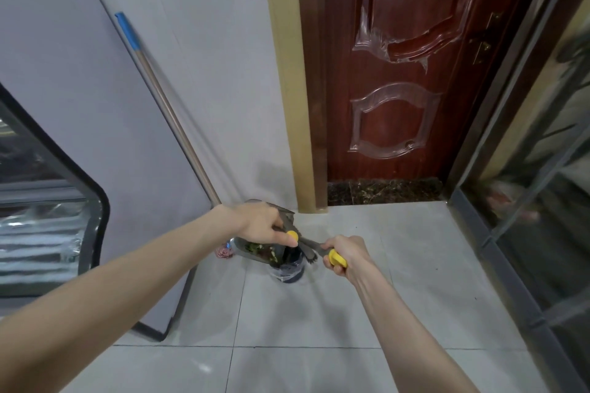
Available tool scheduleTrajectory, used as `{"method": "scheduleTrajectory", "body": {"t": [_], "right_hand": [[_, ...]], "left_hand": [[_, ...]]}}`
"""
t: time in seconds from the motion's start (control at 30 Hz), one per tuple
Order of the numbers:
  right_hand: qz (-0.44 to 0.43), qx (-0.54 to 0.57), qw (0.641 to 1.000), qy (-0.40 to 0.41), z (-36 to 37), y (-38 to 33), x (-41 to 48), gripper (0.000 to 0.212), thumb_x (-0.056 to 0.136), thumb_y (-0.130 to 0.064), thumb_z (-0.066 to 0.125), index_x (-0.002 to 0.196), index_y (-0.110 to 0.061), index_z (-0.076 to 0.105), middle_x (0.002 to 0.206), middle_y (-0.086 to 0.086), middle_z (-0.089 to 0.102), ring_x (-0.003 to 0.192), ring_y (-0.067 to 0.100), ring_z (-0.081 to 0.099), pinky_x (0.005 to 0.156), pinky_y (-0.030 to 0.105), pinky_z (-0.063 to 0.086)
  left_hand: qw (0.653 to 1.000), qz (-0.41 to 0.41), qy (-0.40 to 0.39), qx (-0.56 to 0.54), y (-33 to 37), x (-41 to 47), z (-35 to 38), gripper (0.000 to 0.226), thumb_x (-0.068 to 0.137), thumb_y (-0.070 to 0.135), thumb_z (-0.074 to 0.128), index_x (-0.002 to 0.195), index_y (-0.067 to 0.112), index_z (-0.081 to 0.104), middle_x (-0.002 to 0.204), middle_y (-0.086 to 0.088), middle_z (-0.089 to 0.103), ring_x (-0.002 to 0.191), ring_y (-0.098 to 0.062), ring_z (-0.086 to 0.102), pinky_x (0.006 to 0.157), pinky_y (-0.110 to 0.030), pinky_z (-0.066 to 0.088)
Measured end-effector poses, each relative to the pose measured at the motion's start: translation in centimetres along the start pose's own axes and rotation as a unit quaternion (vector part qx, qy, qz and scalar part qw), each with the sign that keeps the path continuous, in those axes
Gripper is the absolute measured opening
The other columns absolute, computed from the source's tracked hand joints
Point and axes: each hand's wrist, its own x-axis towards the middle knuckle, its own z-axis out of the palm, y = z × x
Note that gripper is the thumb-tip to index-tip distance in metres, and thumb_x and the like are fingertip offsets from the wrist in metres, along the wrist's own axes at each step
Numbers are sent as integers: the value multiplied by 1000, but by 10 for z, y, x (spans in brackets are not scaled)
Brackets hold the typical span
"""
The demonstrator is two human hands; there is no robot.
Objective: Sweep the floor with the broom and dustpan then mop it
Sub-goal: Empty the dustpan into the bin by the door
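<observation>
My left hand (266, 223) grips the yellow-tipped handle of a grey dustpan (255, 250), tilted over a small bin lined with a clear bag (289, 271). Green and brown scraps lie in the pan. My right hand (343, 254) grips the yellow handle of a small broom (311, 250), whose dark bristles reach toward the pan's lip above the bin. A mop with a blue-tipped wooden pole (166, 105) leans against the white wall, its pinkish head (225, 252) on the floor behind the dustpan.
A dark red door (399, 73) with a marble threshold stands straight ahead. A glass partition with a dark frame (510, 249) runs along the right. A grey panel and a black-edged covered object (48, 217) fill the left. The floor is pale tile (303, 344).
</observation>
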Motion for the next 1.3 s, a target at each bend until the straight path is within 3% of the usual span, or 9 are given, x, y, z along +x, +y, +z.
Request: {"method": "scheduleTrajectory", "body": {"t": [0.27, 0.33, 0.47, 0.67, 0.73, 0.9, 1.07, 1.17, 1.3], "right_hand": [[-3, 10, 1000, 3, -4, -3, -1, 14, 79, 2, 61, 67, -1, 55, 47, 11, 52, 28, 16, 47, 33, 12, 26], [-3, 20, 1000, 9, -6, -1, -2, 14, 78, 3, 61, 66, -1, 55, 41, 9, 51, 30, 16, 47, 33, 12, 26], [-4, 27, 1000, 10, -9, 1, -3, 16, 78, 3, 60, 64, -2, 54, 35, 7, 48, 30, 16, 47, 33, 11, 26], [-2, 17, 1000, 13, -12, 6, -4, 17, 78, 2, 61, 65, -3, 52, 36, 6, 49, 28, 15, 47, 33, 12, 27], [4, 11, 1000, 12, -13, 6, -3, 16, 78, 1, 61, 65, -3, 52, 42, 8, 52, 29, 16, 47, 33, 12, 27], [9, 16, 1000, 13, -14, 9, -3, 17, 77, 3, 61, 64, -3, 51, 49, 10, 53, 38, 18, 50, 35, 13, 28], [11, 24, 1000, 13, -13, 10, -2, 19, 77, 4, 61, 62, -3, 51, 39, 8, 50, 33, 17, 49, 34, 12, 27], [6, 24, 1000, 13, -12, 8, -2, 19, 78, 3, 61, 62, -3, 51, 41, 8, 51, 31, 17, 48, 34, 12, 27], [8, 17, 1000, 11, -12, 7, -2, 18, 78, 2, 61, 64, -3, 52, 50, 10, 53, 34, 17, 49, 34, 13, 27]], "left_hand": [[1000, 15, -10, 22, 3, 1, 2, 61, 80, 77, 40, 84, 20, 60, 91, -4, 62, 85, -22, 57, 74, -36, 48], [999, 17, -16, 38, 7, 4, 0, 55, 81, 76, 41, 80, 23, 56, 92, -5, 61, 85, -23, 56, 73, -35, 47], [998, 22, -29, 57, 17, 1, 0, 62, 84, 71, 44, 97, 14, 65, 84, -3, 57, 83, -23, 54, 67, -30, 41], [999, 36, 0, 32, 21, 2, 5, 52, 86, 66, 46, 94, 18, 63, 86, 0, 59, 87, -21, 54, 69, -30, 43], [999, 35, -2, 36, 24, -1, 4, 49, 88, 65, 45, 96, 20, 63, 76, 4, 54, 84, -19, 52, 64, -28, 40], [997, 36, -20, 59, 23, 0, 10, 56, 85, 69, 44, 107, 22, 64, 73, 3, 54, 93, -21, 56, 82, -34, 49], [997, 30, -10, 68, 21, 0, 14, 49, 85, 70, 43, 80, 23, 54, 67, 3, 53, 88, -22, 55, 79, -32, 48], [996, 47, -11, 72, 15, 1, 16, 66, 77, 80, 35, 100, 24, 62, 91, -1, 64, 99, -21, 55, 84, -35, 49], [997, 39, 8, 66, 18, 0, 13, 55, 87, 68, 42, 102, 20, 61, 78, 2, 58, 93, -18, 52, 78, -33, 46]]}}
